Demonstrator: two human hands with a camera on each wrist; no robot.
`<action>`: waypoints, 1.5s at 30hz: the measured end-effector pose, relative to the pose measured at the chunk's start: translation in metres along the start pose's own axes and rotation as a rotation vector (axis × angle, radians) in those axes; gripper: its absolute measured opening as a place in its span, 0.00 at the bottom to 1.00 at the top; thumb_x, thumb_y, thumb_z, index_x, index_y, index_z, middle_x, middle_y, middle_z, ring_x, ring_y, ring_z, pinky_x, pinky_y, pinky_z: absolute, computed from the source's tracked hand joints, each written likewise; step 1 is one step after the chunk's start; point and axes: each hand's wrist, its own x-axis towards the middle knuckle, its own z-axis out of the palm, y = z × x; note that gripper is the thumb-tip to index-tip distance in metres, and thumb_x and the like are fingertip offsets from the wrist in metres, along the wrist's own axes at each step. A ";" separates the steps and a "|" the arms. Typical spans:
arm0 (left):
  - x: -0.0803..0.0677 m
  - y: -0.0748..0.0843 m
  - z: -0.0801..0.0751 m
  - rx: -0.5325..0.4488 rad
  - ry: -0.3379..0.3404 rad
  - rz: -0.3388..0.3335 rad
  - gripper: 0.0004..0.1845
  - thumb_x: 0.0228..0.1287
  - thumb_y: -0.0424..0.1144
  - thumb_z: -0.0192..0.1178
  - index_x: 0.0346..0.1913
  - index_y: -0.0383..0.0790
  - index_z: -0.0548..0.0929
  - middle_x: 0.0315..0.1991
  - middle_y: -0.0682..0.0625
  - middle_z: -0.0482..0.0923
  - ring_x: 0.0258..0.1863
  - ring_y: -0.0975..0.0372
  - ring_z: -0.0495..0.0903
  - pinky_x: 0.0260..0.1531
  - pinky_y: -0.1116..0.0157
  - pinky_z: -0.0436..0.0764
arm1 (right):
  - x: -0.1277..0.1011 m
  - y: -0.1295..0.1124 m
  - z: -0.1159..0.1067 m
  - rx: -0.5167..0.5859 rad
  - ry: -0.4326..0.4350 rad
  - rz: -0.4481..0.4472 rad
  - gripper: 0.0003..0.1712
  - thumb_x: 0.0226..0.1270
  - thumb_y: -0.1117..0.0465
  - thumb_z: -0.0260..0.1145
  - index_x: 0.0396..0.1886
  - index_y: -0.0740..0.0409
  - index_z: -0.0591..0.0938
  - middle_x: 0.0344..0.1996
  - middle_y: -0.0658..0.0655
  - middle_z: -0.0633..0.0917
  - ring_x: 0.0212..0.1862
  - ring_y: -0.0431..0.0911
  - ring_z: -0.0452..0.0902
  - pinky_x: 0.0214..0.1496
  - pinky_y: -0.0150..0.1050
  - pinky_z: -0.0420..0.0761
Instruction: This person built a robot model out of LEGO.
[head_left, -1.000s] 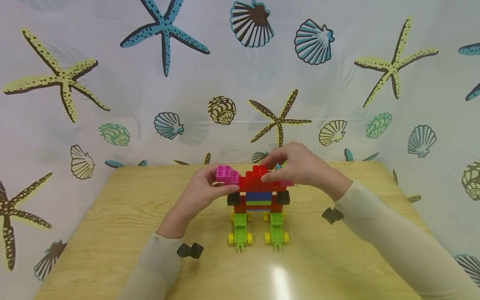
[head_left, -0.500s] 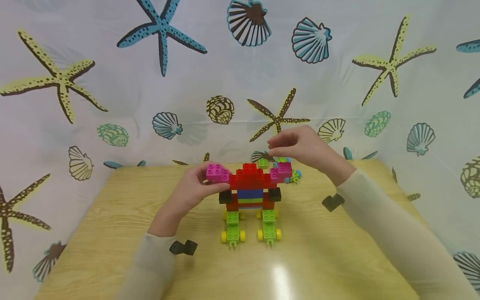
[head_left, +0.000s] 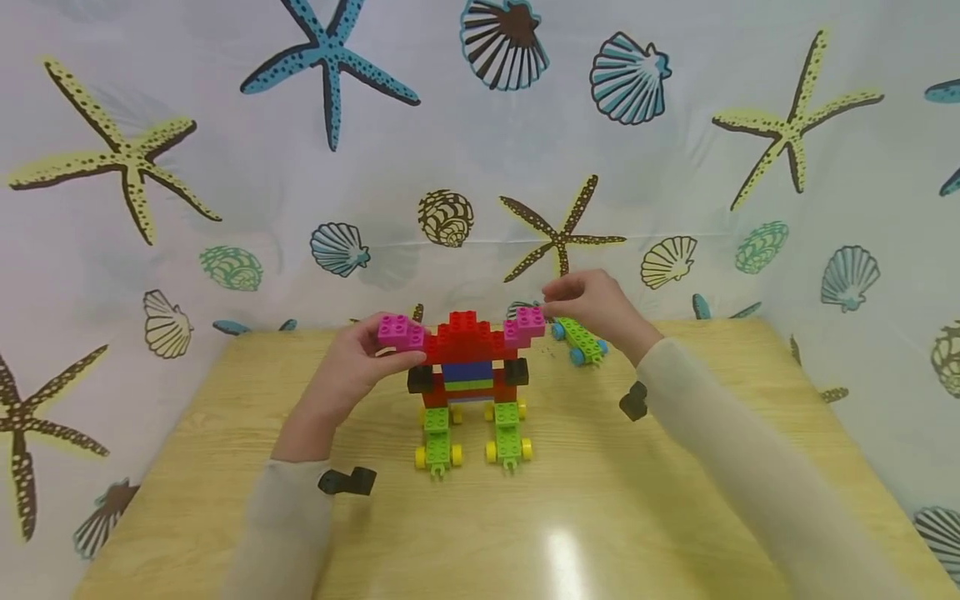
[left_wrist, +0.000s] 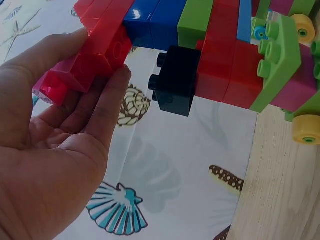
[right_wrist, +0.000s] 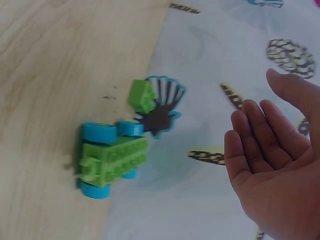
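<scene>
A toy-brick figure (head_left: 470, 373) stands at the middle of the table in the head view. It has a stepped red top, a blue and green middle and green wheeled bases with yellow wheels. My left hand (head_left: 337, 367) grips its left arm of pink bricks (head_left: 401, 331), with thumb and fingers on either side; the left wrist view shows the fingers around red and pink bricks (left_wrist: 102, 55). By the right pink bricks (head_left: 525, 325) is my right hand (head_left: 596, 304). Its loosely bent fingers hold nothing in the right wrist view. Black bricks (left_wrist: 175, 80) jut from the sides.
Behind the figure, to the right, a green toy-car base (head_left: 579, 340) with blue wheels lies on the wooden table (head_left: 645, 517). A small green brick (right_wrist: 141, 96) is near it. A shell-and-starfish patterned cloth (head_left: 480, 158) closes off the back and sides.
My right hand has let go of the red top, lifted, then lowered beside the right pink bricks. The figure has shifted left and slightly back, with my left hand still gripping it.
</scene>
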 end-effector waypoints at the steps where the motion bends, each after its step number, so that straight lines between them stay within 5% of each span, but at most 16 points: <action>1: 0.000 -0.001 -0.003 0.001 0.006 0.000 0.28 0.75 0.43 0.75 0.72 0.40 0.81 0.68 0.41 0.84 0.70 0.50 0.83 0.59 0.74 0.86 | 0.003 0.004 0.003 0.004 0.006 0.012 0.25 0.80 0.54 0.75 0.70 0.59 0.86 0.66 0.61 0.89 0.68 0.57 0.85 0.78 0.57 0.83; 11: 0.000 -0.011 -0.023 -0.030 0.059 0.013 0.28 0.77 0.45 0.74 0.73 0.40 0.81 0.60 0.60 0.86 0.68 0.60 0.81 0.60 0.75 0.85 | 0.037 0.033 0.030 0.014 0.024 -0.010 0.29 0.81 0.58 0.73 0.75 0.65 0.81 0.70 0.65 0.86 0.72 0.60 0.82 0.79 0.58 0.81; 26: -0.003 -0.015 -0.031 -0.059 0.073 -0.002 0.29 0.77 0.45 0.74 0.74 0.39 0.81 0.60 0.62 0.86 0.67 0.62 0.81 0.60 0.75 0.85 | 0.069 0.071 0.060 -0.121 0.054 -0.019 0.28 0.78 0.63 0.75 0.73 0.66 0.82 0.73 0.66 0.85 0.76 0.60 0.80 0.83 0.53 0.78; 37: -0.003 -0.017 -0.031 -0.067 0.070 -0.012 0.29 0.77 0.46 0.74 0.74 0.40 0.81 0.60 0.63 0.86 0.66 0.63 0.81 0.61 0.75 0.85 | 0.061 0.066 0.061 -0.239 0.033 -0.002 0.24 0.77 0.64 0.74 0.69 0.66 0.85 0.66 0.65 0.88 0.70 0.60 0.83 0.79 0.55 0.81; 45: -0.002 -0.016 -0.031 -0.069 0.062 -0.009 0.29 0.77 0.45 0.74 0.74 0.39 0.80 0.60 0.62 0.86 0.66 0.63 0.82 0.61 0.76 0.84 | 0.060 0.067 0.055 -0.351 -0.013 -0.015 0.28 0.74 0.66 0.75 0.71 0.65 0.85 0.70 0.65 0.86 0.75 0.62 0.80 0.83 0.57 0.77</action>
